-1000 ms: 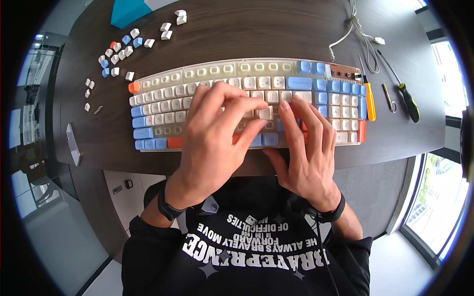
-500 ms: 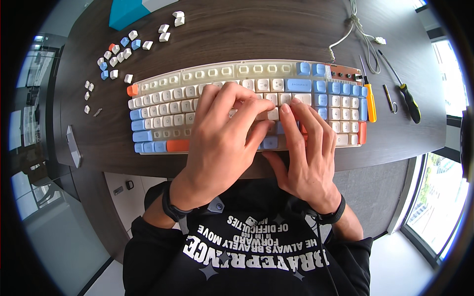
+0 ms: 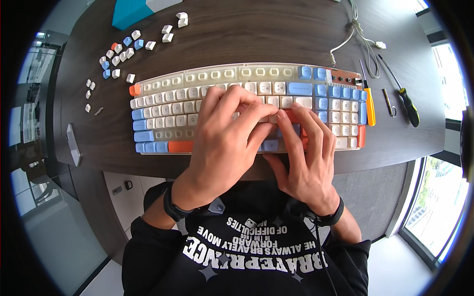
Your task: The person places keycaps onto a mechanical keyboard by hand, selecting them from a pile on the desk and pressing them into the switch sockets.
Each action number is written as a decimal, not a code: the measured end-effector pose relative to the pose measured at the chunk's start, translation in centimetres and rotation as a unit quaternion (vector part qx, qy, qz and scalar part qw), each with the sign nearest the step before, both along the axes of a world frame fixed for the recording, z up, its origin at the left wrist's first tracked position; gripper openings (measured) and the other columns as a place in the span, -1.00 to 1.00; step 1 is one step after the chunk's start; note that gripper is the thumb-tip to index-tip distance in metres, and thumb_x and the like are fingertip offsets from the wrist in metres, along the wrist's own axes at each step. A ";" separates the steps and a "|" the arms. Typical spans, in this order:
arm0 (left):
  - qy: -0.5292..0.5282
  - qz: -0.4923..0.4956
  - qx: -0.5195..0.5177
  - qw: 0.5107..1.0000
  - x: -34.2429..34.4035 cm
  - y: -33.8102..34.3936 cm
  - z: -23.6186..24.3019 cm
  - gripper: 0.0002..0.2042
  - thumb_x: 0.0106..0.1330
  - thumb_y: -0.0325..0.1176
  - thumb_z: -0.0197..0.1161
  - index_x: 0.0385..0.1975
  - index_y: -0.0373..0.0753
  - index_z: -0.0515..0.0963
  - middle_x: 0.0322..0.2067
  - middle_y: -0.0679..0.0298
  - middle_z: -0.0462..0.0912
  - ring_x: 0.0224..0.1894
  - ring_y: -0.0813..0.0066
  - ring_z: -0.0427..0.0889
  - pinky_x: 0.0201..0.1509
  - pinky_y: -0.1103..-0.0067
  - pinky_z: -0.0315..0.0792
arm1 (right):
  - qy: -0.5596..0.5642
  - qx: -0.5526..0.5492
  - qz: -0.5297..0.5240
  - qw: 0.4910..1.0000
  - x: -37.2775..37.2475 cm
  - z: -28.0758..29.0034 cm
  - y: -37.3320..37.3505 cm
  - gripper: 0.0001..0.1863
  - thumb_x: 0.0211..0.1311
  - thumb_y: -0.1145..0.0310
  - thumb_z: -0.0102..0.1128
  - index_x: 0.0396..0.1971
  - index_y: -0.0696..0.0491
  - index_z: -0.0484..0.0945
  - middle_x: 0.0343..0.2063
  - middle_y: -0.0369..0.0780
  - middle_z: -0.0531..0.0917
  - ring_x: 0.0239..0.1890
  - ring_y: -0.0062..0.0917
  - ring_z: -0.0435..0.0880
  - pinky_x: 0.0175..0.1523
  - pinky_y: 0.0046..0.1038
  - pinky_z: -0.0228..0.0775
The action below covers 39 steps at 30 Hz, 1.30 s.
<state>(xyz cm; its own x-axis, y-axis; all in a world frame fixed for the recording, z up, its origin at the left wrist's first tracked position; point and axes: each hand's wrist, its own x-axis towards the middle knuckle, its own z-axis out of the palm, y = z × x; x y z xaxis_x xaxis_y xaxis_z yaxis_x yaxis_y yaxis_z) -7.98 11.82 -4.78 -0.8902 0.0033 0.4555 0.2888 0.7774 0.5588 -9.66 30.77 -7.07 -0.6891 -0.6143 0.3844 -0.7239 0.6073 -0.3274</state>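
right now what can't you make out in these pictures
In the head view:
Middle keys of the keyboard: covered by the left hand.
What the left thumb and forefinger pinch, if anything: hidden by the fingers.
Teal box: cut off by the top edge.
Pale cable: upper stretch, cut by the same edge.
Loose keycaps: too small for any markings.

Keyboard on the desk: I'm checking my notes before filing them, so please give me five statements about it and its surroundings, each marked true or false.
1. The left hand and right hand both reach over the keyboard. True.
2. The yellow-handled screwdriver lies left of the keyboard. False: it lies by the right end.
3. Most positions in the keyboard's top row lack keycaps. True.
4. The loose keycaps are all white. False: blue ones lie among them.
5. A pale cable lies beyond the keyboard's right part. True.
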 end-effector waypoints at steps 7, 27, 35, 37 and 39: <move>-0.008 0.005 0.005 1.000 0.2 0.0 -0.1 -0.70 0.08 -0.57 0.52 -0.17 -0.17 0.71 -0.23 0.34 0.54 -0.19 0.33 0.49 -0.08 0.43 0.47 | -0.002 -0.019 0.017 1.000 -0.2 0.1 0.2 -0.19 0.02 0.29 0.59 0.35 0.03 0.51 0.34 -0.03 0.45 0.33 -0.09 0.46 0.35 -0.14 0.31; 0.005 -0.001 -0.066 0.998 0.4 0.1 -0.2 -0.73 0.17 -0.49 0.48 -0.11 -0.16 0.74 -0.20 0.36 0.54 -0.16 0.32 0.47 -0.10 0.43 0.42 | 0.021 -0.037 0.005 0.999 -0.6 0.0 -0.2 -0.33 0.06 0.25 0.52 0.24 0.06 0.62 0.25 -0.13 0.55 0.28 -0.20 0.54 0.25 -0.23 0.40; -0.056 0.003 -0.169 0.984 2.4 0.8 1.1 -0.57 0.21 -0.30 0.50 0.09 -0.22 0.68 0.02 0.26 0.54 -0.04 0.30 0.50 0.02 0.37 0.39 | -0.007 -0.046 0.009 0.999 -0.2 0.7 0.1 -0.37 0.02 0.33 0.52 0.19 0.08 0.67 0.24 -0.12 0.57 0.25 -0.18 0.56 0.26 -0.22 0.43; -0.061 0.000 -0.182 0.981 2.9 0.9 1.2 -0.54 0.19 -0.27 0.52 0.10 -0.23 0.67 0.02 0.26 0.53 -0.04 0.31 0.50 0.02 0.37 0.40 | -0.007 -0.042 0.011 0.999 0.0 0.9 0.2 -0.39 0.04 0.33 0.52 0.19 0.08 0.67 0.25 -0.12 0.57 0.26 -0.19 0.56 0.26 -0.22 0.43; -0.076 0.008 -0.151 0.986 2.8 0.9 1.5 -0.52 0.13 -0.39 0.54 0.12 -0.17 0.68 -0.01 0.26 0.52 -0.01 0.21 0.48 0.10 0.31 0.44 | 0.002 -0.040 0.011 0.999 0.1 0.9 0.2 -0.39 0.05 0.33 0.53 0.18 0.08 0.67 0.25 -0.12 0.56 0.27 -0.19 0.55 0.26 -0.22 0.43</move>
<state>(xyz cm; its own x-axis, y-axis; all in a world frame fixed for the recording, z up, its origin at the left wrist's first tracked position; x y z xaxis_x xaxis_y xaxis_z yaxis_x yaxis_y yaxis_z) -5.18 12.73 -3.27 -0.9491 0.1041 0.2973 0.2061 0.9189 0.3363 -9.56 30.92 -6.22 -0.6747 -0.5966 0.4347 -0.7377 0.5639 -0.3712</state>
